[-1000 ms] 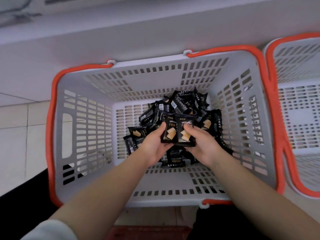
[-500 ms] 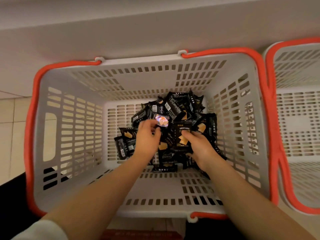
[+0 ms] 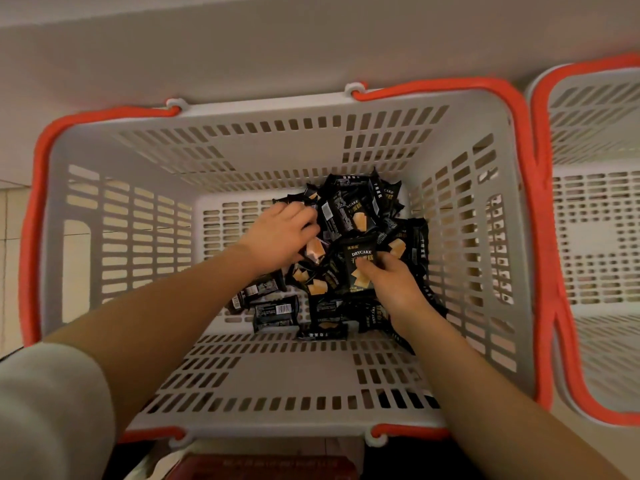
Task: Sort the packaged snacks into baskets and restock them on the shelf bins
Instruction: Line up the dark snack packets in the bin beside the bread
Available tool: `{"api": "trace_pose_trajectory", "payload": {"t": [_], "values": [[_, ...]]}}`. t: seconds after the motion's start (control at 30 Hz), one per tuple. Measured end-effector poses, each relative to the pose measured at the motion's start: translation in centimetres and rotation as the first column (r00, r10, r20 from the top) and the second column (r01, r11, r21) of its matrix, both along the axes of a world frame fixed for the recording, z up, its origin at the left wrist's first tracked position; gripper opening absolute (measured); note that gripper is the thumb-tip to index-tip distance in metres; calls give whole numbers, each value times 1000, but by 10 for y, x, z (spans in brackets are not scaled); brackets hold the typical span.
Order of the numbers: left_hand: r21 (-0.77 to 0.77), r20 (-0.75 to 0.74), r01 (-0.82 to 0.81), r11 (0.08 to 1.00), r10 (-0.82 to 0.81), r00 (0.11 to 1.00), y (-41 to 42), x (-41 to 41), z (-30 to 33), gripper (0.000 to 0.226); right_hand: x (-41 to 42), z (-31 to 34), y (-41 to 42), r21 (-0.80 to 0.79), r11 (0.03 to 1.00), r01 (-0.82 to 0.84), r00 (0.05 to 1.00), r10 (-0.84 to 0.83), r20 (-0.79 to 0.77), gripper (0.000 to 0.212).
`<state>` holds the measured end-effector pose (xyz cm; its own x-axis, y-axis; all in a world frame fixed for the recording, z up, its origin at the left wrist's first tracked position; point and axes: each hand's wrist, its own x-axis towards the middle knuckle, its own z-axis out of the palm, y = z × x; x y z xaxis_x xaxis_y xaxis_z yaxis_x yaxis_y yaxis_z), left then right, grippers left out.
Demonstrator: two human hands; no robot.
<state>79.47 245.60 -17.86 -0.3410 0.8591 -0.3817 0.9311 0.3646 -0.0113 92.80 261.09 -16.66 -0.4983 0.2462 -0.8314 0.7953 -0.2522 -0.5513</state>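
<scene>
Head view: hands (image 3: 391, 282) gripping snack packets (image 3: 358, 268)

The grey basket (image 3: 114, 237) is open at the top, and both forearms reach down through that opening; its four slotted walls close off every side. The left part of its floor lies bare, while the heap of black snack packets (image 3: 356, 216) crowds the middle and right, seemingly up against the right wall. A second basket (image 3: 595, 237) stands just beside the right rim.

Both hands (image 3: 282, 237) in grey basket (image 3: 114, 216), gripping snack packs (image 3: 358, 271) (black).
</scene>
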Motion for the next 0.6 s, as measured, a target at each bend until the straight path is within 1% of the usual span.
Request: {"api": "trace_pose_trajectory", "payload": {"t": [0.03,0.1,0.17,0.23,0.3,0.37,0.43,0.5,0.53,0.57,0.6], "values": [[40,23,98,994,-99,995,-1,0,9,61,0,1,1,-12,1000,21,1000,-21,-12,22],[177,63,205,963,-219,974,-6,6,24,61,0,2,1,-26,998,56,998,-57,-40,15],[289,116,233,928,-276,954,-12,17,31,54,-1,3,-1,-10,1000,17,998,-18,-66,20],[347,157,197,917,-263,952,-14,30,33,49,-1,3,-4,-18,995,-103,993,101,-67,28],[357,186,115,927,-192,964,-11,38,33,52,0,5,-8,-66,983,-173,983,168,-71,30],[357,230,-5,934,-82,970,-7,42,33,56,3,4,-6,-133,980,-151,987,142,-77,34],[395,305,-138,908,12,952,-3,45,31,56,6,4,-2,-171,973,-157,984,141,-106,37],[443,385,-237,865,55,921,1,49,30,57,5,5,0,-186,963,-194,975,169,-143,35],[454,437,-316,833,101,894,2,53,27,64,5,4,1,-193,962,-193,975,167,-145,35],[431,517,-444,785,188,835,2,57,23,72,4,3,1,-192,964,-182,978,157,-136,35],[376,612,-609,698,307,729,1,61,21,78,3,4,2,-182,969,-165,982,145,-119,34]]}}
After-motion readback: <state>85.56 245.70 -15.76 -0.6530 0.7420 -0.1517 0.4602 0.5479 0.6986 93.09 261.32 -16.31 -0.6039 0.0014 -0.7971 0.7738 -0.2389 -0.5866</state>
